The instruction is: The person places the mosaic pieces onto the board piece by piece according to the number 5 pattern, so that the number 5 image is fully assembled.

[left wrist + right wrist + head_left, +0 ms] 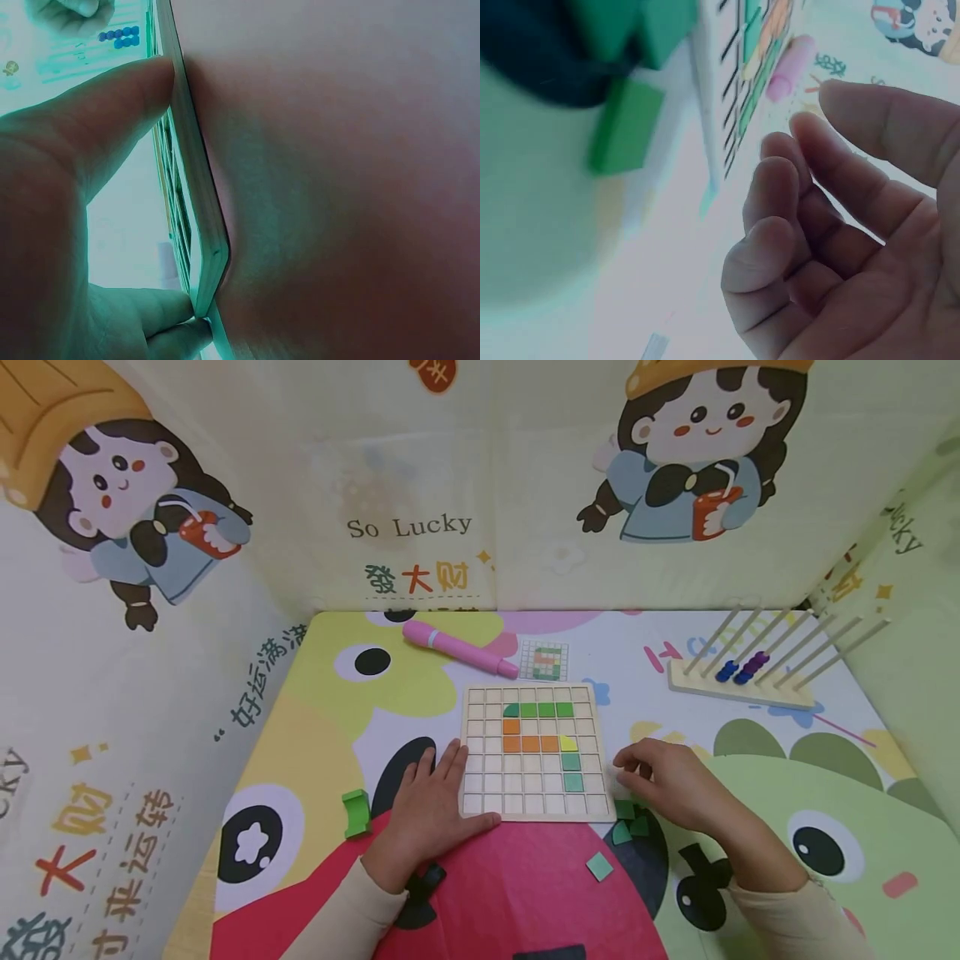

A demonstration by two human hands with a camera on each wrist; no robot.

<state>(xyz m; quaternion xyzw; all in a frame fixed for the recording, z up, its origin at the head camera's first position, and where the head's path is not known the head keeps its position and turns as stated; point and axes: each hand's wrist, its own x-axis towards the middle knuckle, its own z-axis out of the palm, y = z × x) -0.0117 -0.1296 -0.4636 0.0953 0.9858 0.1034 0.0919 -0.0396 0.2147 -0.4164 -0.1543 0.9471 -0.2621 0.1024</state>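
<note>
A square wooden grid board lies on the printed tablecloth. Its cells hold a row of green tiles, orange tiles, a yellow piece and two teal tiles. My left hand steadies the board, fingers along its left edge and thumb along the near edge. Just off the board's right side, my right hand hovers with loosely bent fingers; its palm holds nothing. Below it lie several loose green pieces. One loose teal tile lies nearer me.
Behind the board are a pink pen-shaped stick and a small card with a coloured grid pattern. A wooden stand with upright pegs and blue and purple beads is at the back right. Left of my left hand stands a green notched block.
</note>
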